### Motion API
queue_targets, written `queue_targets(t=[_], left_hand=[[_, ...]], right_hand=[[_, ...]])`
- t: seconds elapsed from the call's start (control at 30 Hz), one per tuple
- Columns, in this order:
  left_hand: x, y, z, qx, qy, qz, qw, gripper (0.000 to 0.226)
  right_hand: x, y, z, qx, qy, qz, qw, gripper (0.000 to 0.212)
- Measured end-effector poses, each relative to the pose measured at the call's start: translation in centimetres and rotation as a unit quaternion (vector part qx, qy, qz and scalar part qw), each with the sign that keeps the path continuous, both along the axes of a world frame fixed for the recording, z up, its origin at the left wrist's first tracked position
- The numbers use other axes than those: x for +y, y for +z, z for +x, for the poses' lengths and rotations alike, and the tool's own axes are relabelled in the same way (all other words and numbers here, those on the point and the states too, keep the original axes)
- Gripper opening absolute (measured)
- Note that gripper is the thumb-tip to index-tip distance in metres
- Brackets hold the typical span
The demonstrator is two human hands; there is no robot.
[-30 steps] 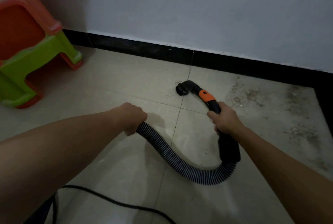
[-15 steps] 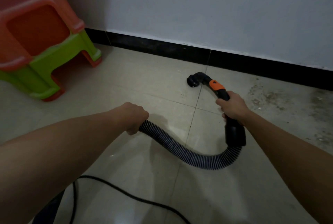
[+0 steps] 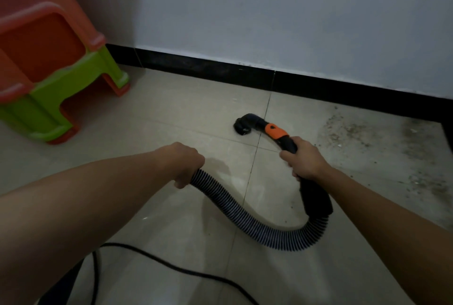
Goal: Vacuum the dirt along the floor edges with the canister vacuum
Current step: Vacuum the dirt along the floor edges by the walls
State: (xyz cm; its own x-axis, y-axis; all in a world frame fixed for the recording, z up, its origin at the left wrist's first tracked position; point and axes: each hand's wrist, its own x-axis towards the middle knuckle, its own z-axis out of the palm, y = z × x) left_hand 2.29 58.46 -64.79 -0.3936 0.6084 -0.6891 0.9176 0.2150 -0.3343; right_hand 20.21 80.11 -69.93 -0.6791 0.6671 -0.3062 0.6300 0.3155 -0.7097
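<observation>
On the tile floor (image 3: 171, 121), near the black baseboard (image 3: 220, 69): one round brush nozzle (image 3: 242, 126), face down just left of a grout line. Right hand (image 3: 304, 161) wraps the black handle (image 3: 288, 144) just behind its one orange clip (image 3: 275, 131). Left hand (image 3: 187, 162) grips the single ribbed hose (image 3: 245, 219), which sags in one loop between the two hands. One dirt patch (image 3: 348, 130) right of the nozzle, not touching it. One black cord (image 3: 171, 265) bottom left. One stack of plastic stools (image 3: 49, 59), orange and green, upper left.

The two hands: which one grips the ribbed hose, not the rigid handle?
The left hand grips the ribbed hose. The right hand holds the rigid black handle instead, just behind its orange collar, nearer the nozzle.
</observation>
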Motion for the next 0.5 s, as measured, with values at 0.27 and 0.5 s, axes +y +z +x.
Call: queue_targets(t=[0.27, 0.5], left_hand=[[0.8, 0.1, 0.9, -0.046, 0.021, 0.033, 0.998, 0.039], [-1.1, -0.7, 2.0, -0.044, 0.043, -0.035, 0.997, 0.036]], right_hand=[[2.1, 2.1, 4.3, -0.028, -0.06, -0.024, 0.997, 0.025], [-2.1, 4.5, 5.1, -0.075, 0.075, -0.034, 0.994, 0.028]])
